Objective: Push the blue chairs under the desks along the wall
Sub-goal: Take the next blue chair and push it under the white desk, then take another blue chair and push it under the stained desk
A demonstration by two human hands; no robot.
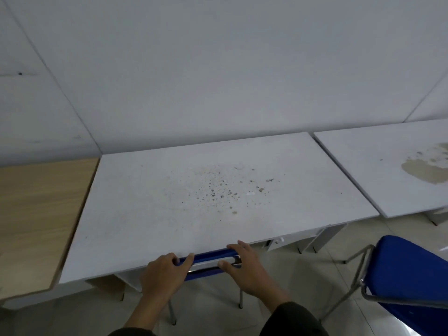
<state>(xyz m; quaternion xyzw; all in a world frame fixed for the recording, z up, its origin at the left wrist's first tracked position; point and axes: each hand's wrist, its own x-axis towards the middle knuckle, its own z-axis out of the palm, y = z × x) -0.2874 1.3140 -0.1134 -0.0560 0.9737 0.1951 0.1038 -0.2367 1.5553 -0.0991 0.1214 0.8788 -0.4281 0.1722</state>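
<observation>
A blue chair stands tucked under the dusty white desk in front of me; only the top of its backrest and its metal legs show below the desk's front edge. My left hand grips the left end of the backrest. My right hand rests on the right end, fingers curled over the top bar. A second blue chair with a metal frame stands out on the floor at the right, away from the desks.
A second white desk with a worn patch stands to the right against the wall. A wooden-topped desk adjoins on the left. The white wall runs behind all three. Tiled floor lies below.
</observation>
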